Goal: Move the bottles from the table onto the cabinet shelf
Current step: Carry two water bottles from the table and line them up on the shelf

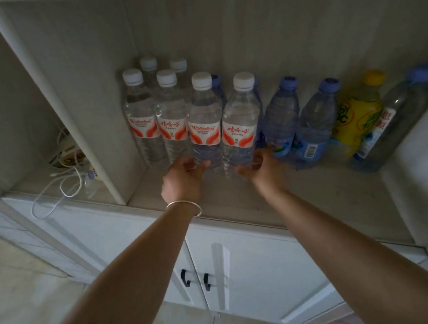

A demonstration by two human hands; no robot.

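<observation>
Head view shows the left hand [185,174] and right hand [257,166] each gripping a full Wahaha water bottle [205,125] low on its ribbed base near the cabinet shelf [316,190] front edge — heavy, thin-walled, probably slippery.

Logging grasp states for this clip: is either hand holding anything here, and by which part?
Each hand grips one white-capped water bottle near its base: left hand on the left front bottle, right hand on the right front bottle. Both stand on the shelf.

Two bare forearms, no sleeves, thin silver bangle [184,209] on left wrist
</observation>
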